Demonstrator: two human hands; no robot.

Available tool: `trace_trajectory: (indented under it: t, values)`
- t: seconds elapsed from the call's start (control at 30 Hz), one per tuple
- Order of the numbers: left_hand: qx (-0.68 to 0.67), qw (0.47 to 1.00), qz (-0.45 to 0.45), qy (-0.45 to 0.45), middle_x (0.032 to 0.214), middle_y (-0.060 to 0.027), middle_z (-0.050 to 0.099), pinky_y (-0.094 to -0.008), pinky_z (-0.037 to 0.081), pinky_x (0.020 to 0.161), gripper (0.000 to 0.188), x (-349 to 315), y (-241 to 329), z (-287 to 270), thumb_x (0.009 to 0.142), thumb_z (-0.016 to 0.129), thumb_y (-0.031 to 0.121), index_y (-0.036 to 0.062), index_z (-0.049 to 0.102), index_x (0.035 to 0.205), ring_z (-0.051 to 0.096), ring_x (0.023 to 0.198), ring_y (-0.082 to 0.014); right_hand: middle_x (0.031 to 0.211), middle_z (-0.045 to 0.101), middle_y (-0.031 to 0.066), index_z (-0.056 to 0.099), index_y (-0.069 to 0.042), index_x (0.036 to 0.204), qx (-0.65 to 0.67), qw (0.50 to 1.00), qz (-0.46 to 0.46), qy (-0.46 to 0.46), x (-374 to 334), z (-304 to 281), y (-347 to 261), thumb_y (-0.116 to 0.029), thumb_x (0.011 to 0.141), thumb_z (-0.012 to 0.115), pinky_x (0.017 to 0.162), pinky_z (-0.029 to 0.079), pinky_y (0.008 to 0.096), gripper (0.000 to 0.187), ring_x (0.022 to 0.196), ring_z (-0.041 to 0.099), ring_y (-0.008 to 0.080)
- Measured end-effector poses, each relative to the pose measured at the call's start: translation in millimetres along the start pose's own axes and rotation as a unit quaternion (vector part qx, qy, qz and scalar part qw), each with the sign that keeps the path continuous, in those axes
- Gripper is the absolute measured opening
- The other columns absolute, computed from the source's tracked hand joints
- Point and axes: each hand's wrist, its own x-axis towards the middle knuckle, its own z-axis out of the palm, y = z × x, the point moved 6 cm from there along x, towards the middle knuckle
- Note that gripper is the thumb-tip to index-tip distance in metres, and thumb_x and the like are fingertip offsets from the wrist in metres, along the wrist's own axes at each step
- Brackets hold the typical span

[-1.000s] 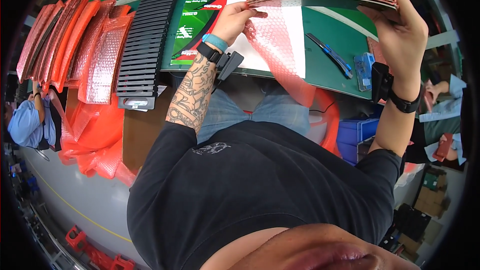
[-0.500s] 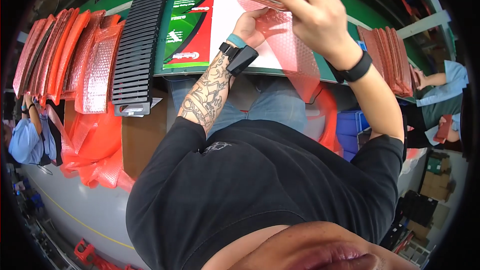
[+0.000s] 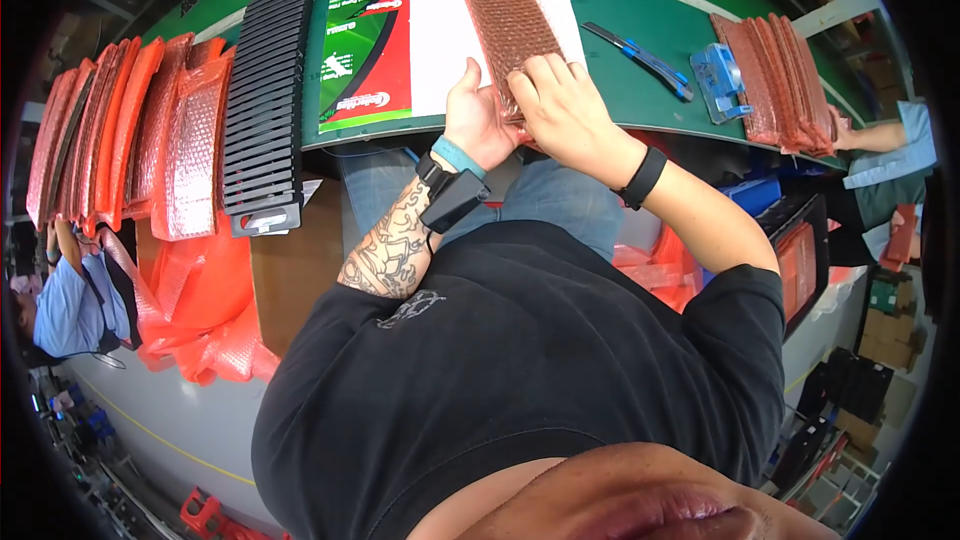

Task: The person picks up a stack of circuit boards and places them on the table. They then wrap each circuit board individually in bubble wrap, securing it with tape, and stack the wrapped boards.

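A long flat package wrapped in reddish bubble wrap (image 3: 510, 15) lies slantwise on a white sheet (image 3: 437, 40), its near end toward me. My right hand (image 3: 568, 115) is closed over that near end, fingers bent onto the wrap. My left hand (image 3: 480, 122) is palm up beside the same end, thumb raised and apart; its fingertips reach under the package edge and are partly hidden by it and by my right hand. A small piece of red wrap (image 3: 522, 133) shows between the hands at the table edge.
Left of the sheet are a green and red printed panel (image 3: 350, 100) and a black slatted rack (image 3: 268, 100). Wrapped packages stand in rows at far left (image 3: 195, 155) and right (image 3: 760, 90). A blue utility knife (image 3: 640, 60) and blue tape dispenser (image 3: 720, 83) lie rightward. Co-workers are on both sides.
The wrapped package, held up with loose film hanging from it, now lies on the white sheet. My right hand has come down to its near end. Knife and tape dispenser are now uncovered.
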Motion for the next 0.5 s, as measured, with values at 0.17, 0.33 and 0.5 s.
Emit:
trace_trajectory:
  t: [0.17,0.33,0.5]
  values:
    - [0.065,0.993,0.045,0.092,0.125,-0.0135,0.064,-0.0476,0.057,0.088,0.065,1.0,-6.6,-10.4,0.105,0.027,0.058,0.0054,0.051,0.134,0.066,0.108,-0.0306,0.099,0.054,0.0106,0.06,-0.005,0.106,0.17,0.985,-0.001,-0.033,0.1,2.1,10.8,-0.021,0.071,0.076,0.082,0.044,0.0414,0.042,0.094,0.055,0.0308]
    - [0.057,0.99,0.109,0.076,0.12,-0.0108,0.065,-0.0386,0.059,0.08,0.047,-7.2,5.7,-0.5,0.109,0.033,0.043,0.0067,0.054,0.129,0.067,0.104,-0.0248,0.097,0.055,0.0092,0.065,-0.006,0.101,0.238,0.971,-0.035,-0.006,5.3,-6.5,16.6,-0.024,0.067,0.082,0.083,0.045,0.0412,0.042,0.093,0.055,0.0304]
    - [0.17,0.972,0.09,0.132,0.12,-0.0108,0.064,-0.0368,0.058,0.083,0.037,-5.0,34.0,-18.7,0.108,0.045,0.031,0.0028,0.054,0.129,0.067,0.104,-0.0226,0.091,0.06,0.0091,0.072,-0.007,0.092,0.288,0.956,-0.028,-0.05,35.8,15.9,33.0,-0.025,0.07,0.083,0.08,0.048,0.0409,0.031,0.089,0.059,0.0297]
